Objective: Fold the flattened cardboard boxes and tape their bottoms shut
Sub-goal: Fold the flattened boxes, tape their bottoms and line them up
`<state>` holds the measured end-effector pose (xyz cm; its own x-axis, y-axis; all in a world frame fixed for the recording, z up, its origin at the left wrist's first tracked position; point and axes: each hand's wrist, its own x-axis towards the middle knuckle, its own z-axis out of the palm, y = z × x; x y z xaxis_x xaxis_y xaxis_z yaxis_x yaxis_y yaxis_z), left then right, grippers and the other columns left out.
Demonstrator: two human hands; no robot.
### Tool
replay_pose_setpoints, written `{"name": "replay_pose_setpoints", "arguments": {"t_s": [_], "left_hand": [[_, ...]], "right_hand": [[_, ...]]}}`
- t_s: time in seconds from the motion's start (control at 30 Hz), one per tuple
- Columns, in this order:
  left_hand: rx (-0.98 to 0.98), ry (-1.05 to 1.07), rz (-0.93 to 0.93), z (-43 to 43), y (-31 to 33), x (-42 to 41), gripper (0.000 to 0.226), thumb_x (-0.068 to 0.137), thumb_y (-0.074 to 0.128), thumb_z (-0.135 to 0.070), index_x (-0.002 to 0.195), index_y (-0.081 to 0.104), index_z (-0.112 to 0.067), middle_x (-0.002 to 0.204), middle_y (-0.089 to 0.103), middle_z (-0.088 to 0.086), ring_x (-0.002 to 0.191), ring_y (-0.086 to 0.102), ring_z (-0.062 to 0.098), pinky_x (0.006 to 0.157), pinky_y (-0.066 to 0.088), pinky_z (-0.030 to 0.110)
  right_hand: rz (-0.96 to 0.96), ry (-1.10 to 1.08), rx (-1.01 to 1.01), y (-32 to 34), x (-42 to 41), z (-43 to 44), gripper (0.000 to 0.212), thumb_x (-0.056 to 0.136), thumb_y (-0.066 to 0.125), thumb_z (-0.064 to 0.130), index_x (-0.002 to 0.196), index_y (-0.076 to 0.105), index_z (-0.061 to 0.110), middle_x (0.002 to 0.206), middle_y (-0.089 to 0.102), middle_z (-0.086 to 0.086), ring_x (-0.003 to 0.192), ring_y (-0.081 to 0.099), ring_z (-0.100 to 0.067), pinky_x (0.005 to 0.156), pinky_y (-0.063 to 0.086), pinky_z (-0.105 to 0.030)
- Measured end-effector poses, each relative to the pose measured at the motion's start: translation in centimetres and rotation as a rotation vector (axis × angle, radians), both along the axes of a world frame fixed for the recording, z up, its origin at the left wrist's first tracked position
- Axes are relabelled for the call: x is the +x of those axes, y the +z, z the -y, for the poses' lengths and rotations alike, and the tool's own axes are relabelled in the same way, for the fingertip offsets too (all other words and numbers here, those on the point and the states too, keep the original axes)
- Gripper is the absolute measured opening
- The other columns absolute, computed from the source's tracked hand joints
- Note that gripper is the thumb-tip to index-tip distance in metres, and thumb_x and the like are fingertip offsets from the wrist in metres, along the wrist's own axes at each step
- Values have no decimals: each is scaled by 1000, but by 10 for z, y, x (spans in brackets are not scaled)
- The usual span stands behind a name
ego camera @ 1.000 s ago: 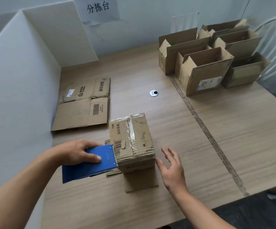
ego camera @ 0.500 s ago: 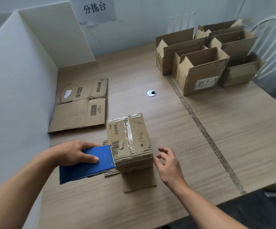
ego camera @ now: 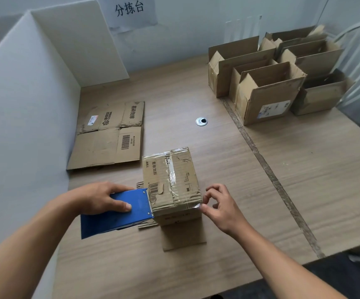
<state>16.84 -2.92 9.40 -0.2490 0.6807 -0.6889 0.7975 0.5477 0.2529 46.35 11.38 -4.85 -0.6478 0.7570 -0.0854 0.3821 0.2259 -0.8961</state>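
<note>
Box [ego camera: 171,182] bottom-up on desk [ego camera: 282,180], between both grips. Left grip [ego camera: 101,198] curled round blue dispenser [ego camera: 118,214], butted to box side. Right grip [ego camera: 222,208] pinches tape end [ego camera: 197,205] at box corner. Best, I judge: keep strip taut, rub flat before cutting. Flat cardboard [ego camera: 110,134] beyond left grip: 易碎勿摔. Wall sign [ego camera: 129,8]: 分拣台.

Upturned box [ego camera: 171,182] sits at ctr of table [ego camera: 304,190], tape dispenser [ego camera: 118,214] touching its L side. Flattened cardboard [ego camera: 108,137] lies behind-L by partition [ego camera: 24,126], open boxes [ego camera: 269,89] far R, grommet [ego camera: 201,121] btwn.
</note>
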Motion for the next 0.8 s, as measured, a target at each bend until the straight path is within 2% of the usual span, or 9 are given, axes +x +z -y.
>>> {"name": "replay_pose_setpoints", "arguments": {"t_s": [0.23, 0.33, 0.4, 0.47, 0.53, 0.6, 0.67, 0.73, 0.8], "left_hand": [[-1, 0, -2, 2, 0, -1, 41, 85, 70, -55, 116, 47, -68, 114, 64, -26, 101, 58, -3, 88, 42, 22], [-8, 7, 1, 1, 0, 0, 41, 80, 71, -61, 112, 46, -71, 114, 64, -26, 102, 58, -1, 94, 44, 27], [-15, 12, 14, 0, 1, 1, 40, 83, 71, -57, 111, 46, -71, 114, 64, -26, 102, 58, -2, 92, 43, 25], [-23, 24, 39, -2, 2, 1, 39, 77, 71, -64, 107, 48, -72, 112, 65, -28, 100, 59, -5, 87, 43, 20], [-23, 26, 63, -2, 2, -1, 55, 49, 63, -91, 100, 50, -77, 108, 66, -32, 98, 60, -8, 87, 43, 19], [-17, 25, 69, -1, 0, -5, 75, 28, 51, -103, 99, 50, -78, 105, 66, -34, 98, 61, -7, 91, 45, 22], [-19, 24, 78, -1, 1, -4, 69, 36, 56, -99, 101, 50, -76, 106, 67, -33, 97, 61, -7, 91, 45, 23], [-24, 28, 60, -2, 4, 0, 45, 64, 69, -79, 105, 50, -73, 110, 66, -29, 99, 61, -4, 90, 44, 23], [-13, 34, 43, 0, 4, 0, 39, 76, 71, -65, 106, 48, -73, 113, 66, -26, 100, 60, -2, 94, 45, 28]], "right_hand": [[-160, -74, -262, 4, 7, 13, 13, 85, 78, 21, 76, 74, 30, 131, 49, 18, 118, 47, 14, 93, 47, -27], [-231, -221, -451, 5, 5, 21, 6, 84, 78, 20, 79, 80, 17, 133, 53, 16, 115, 53, 12, 96, 44, -24], [-269, -359, -567, 6, -4, 32, 10, 83, 79, 19, 74, 79, 15, 124, 60, 13, 111, 59, 0, 98, 45, -31], [-292, -453, -621, 8, -13, 45, 15, 82, 79, 15, 69, 73, 13, 95, 67, 12, 85, 62, -6, 81, 47, -29], [-299, -504, -609, 9, -20, 53, 18, 84, 77, 12, 69, 68, 14, 70, 62, 8, 66, 52, -10, 66, 42, -25], [-283, -535, -573, 7, -24, 54, 18, 84, 77, 13, 70, 66, 15, 72, 61, 1, 69, 52, -11, 65, 43, -24], [-225, -512, -517, 3, -23, 50, 20, 83, 78, 20, 69, 65, 17, 82, 62, -5, 72, 54, -11, 69, 45, -25], [-124, -469, -433, 1, -22, 43, 26, 81, 80, 28, 68, 59, 19, 85, 59, -7, 72, 52, -12, 70, 43, -27], [-6, -426, -360, 1, -19, 35, 32, 79, 81, 35, 75, 52, 21, 90, 55, -4, 78, 52, -16, 72, 42, -29]]}}
